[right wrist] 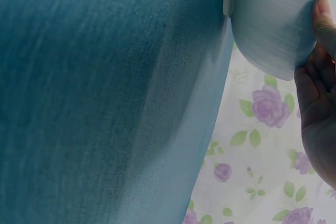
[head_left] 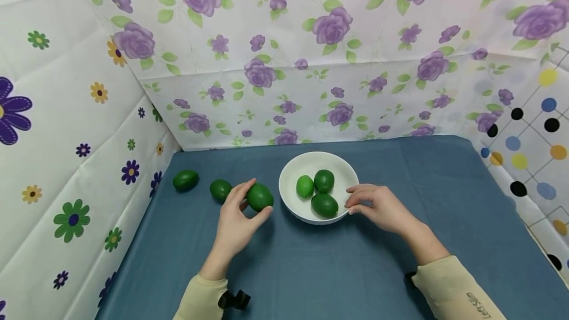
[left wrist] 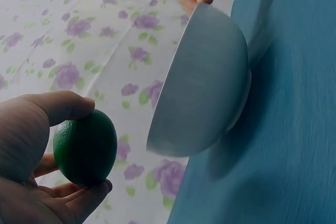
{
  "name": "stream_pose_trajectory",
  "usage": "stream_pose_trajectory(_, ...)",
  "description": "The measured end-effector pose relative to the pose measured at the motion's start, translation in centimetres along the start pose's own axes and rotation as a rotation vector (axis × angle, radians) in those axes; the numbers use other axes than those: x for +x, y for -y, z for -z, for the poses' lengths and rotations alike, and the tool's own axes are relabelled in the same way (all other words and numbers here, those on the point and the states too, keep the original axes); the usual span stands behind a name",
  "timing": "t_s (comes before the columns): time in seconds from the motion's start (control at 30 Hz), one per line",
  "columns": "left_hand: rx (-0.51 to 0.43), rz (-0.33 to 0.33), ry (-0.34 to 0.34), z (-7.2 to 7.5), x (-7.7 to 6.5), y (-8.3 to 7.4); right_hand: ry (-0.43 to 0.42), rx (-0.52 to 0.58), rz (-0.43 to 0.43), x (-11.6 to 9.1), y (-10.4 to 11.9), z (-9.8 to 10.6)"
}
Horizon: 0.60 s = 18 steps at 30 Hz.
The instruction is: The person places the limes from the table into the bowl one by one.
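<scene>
My left hand (head_left: 234, 221) holds a dark green, egg-shaped avocado (head_left: 260, 197) between thumb and fingers, just left of the white bowl (head_left: 289, 201). In the left wrist view the avocado (left wrist: 86, 148) has a smooth, faintly pebbled skin. My right hand (head_left: 378, 206) pinches the bowl's right rim, with the thumb (right wrist: 323, 11) against its outer wall in the right wrist view. Inside the bowl lie a lighter green lime-like fruit (head_left: 304, 186), a rounded dark green fruit (head_left: 324, 181) and a longer dark green avocado (head_left: 325, 205).
Two more dark green fruits lie on the blue tablecloth (head_left: 311, 270) at the left: one (head_left: 221, 190) right behind my left fingers, another (head_left: 185, 180) farther left. Flower-printed cloth (head_left: 284, 88) hangs along the back, with patterned cloths at both sides.
</scene>
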<state>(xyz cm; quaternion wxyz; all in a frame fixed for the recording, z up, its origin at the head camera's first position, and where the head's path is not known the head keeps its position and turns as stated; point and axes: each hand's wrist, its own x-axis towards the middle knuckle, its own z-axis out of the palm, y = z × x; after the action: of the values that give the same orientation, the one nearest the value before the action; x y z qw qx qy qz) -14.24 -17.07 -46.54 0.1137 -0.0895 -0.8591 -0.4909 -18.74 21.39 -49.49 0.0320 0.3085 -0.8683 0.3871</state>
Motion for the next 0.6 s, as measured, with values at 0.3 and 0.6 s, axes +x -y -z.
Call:
stream_pose_trajectory(0.3, -0.05, -0.02, 0.057, -1.9, -0.2, -0.4, -0.011, -0.001, 0.005, -0.2, -0.1, -0.2)
stream_pose_trajectory(0.6, -0.109, -0.062, 0.079, -3.2, -0.1, -1.1, -0.018, 0.007, 0.017, -0.1, -0.2, -0.2)
